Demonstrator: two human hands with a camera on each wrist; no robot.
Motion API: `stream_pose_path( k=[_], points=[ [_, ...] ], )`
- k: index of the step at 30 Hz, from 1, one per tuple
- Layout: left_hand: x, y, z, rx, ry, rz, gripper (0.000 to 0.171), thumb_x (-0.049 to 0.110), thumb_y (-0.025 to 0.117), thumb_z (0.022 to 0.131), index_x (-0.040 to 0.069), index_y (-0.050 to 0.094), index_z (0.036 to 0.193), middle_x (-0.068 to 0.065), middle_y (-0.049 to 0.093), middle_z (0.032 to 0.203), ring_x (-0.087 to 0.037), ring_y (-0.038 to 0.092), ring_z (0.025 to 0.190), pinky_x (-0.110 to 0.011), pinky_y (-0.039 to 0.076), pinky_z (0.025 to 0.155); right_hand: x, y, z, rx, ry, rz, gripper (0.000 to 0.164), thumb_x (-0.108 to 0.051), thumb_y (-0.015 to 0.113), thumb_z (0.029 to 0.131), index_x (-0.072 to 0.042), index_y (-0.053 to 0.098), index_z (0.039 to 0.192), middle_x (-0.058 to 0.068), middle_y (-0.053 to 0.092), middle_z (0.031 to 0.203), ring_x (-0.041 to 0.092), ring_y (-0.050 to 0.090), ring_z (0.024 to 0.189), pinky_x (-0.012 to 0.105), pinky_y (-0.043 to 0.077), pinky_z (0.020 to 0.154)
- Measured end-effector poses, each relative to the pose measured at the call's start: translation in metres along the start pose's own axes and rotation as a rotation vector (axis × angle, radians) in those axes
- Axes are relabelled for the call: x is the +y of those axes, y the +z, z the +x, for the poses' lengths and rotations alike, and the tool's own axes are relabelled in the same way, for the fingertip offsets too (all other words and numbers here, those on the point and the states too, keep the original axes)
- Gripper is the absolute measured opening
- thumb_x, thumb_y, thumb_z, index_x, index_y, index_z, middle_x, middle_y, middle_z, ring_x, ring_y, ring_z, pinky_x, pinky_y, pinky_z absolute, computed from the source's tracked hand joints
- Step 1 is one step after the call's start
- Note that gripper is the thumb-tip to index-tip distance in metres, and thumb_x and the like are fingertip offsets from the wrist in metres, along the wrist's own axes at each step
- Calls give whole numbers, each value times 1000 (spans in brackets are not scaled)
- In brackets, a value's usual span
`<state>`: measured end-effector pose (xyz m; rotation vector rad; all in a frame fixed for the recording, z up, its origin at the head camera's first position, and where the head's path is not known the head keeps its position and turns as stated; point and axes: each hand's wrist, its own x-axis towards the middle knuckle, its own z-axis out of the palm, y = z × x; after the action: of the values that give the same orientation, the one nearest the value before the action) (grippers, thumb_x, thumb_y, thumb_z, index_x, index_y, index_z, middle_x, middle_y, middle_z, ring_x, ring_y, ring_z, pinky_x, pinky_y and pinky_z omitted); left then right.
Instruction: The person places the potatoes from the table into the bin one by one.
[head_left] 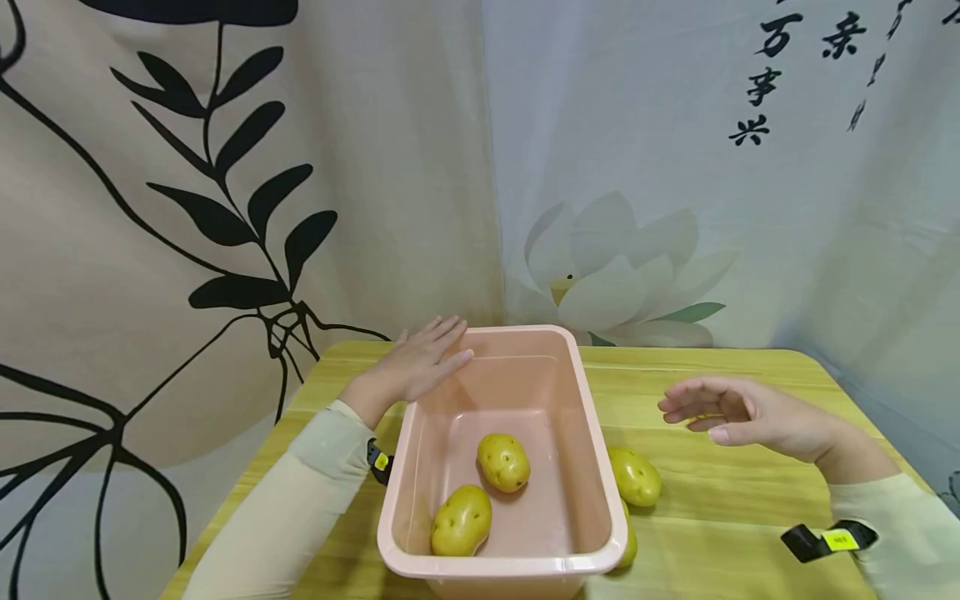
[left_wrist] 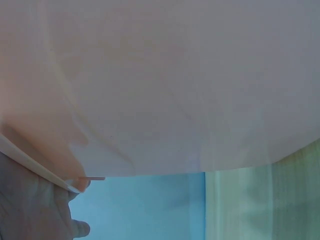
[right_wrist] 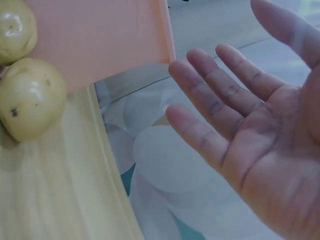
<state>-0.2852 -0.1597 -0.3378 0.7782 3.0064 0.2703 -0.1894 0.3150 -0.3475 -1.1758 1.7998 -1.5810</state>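
Observation:
A pink plastic tub [head_left: 586, 417] stands on the table, with two yellow potatoes [head_left: 503, 462] lying on its floor. My left hand [head_left: 420, 358] rests on the tub's far left rim, fingers extended along the corner; the left wrist view shows the palm [left_wrist: 35, 205] against the rim from below. Over the table, to the right of the tub, my right hand [head_left: 757, 417] hovers with nothing in it, fingers loosely bent. Two more potatoes [head_left: 634, 477] sit on the table along the tub's right side, the nearer one partly hidden by the rim. In the right wrist view they show beside the tub wall [right_wrist: 115, 40].
The wooden table [head_left: 720, 517] extends to both sides of the tub, its far edge close to a printed curtain [head_left: 420, 167]. A black band with a yellow label [head_left: 832, 540] is on the right sleeve, and a similar one [head_left: 380, 461] on the left.

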Motion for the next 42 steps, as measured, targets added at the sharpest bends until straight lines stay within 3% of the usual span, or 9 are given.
stream_pose_path(
  k=[6,13,24,31,38,42],
  points=[
    [1,0,0,0,4,-2,76,70,14,94,25,15,155,2,9,161,-22,1,147,-61,2,112,20,0,-9,41,-3,48,52,18,37,93,15,24,142,27,40,143,34,43,130,35,43,102],
    [2,1,1,-4,14,-3,76,70,14,94,25,14,155,3,8,161,-22,1,147,-61,3,112,34,4,-17,91,13,56,52,16,37,94,12,24,144,28,39,143,33,44,130,35,43,101],
    [3,0,0,-13,2,7,74,70,13,94,27,11,155,4,6,161,-21,-1,147,-60,2,113,57,13,-18,185,155,61,49,9,43,96,8,30,143,21,43,143,32,42,131,33,41,103],
    [2,0,-1,-13,0,7,76,70,13,94,25,12,156,3,7,161,-22,0,147,-61,2,112,69,16,-13,181,146,44,48,6,42,98,8,29,144,24,39,144,29,41,132,26,40,103],
    [2,-1,-1,-1,4,8,76,70,14,94,25,13,156,3,8,161,-22,0,147,-61,3,112,85,20,-5,209,219,2,48,3,45,98,4,32,144,26,37,145,23,43,131,25,43,99],
    [2,-1,-1,-4,6,6,77,70,14,94,24,13,156,2,8,161,-22,0,147,-61,3,112,97,22,2,199,214,-32,48,3,48,97,5,34,143,34,34,143,33,42,131,25,41,101]
  ],
)
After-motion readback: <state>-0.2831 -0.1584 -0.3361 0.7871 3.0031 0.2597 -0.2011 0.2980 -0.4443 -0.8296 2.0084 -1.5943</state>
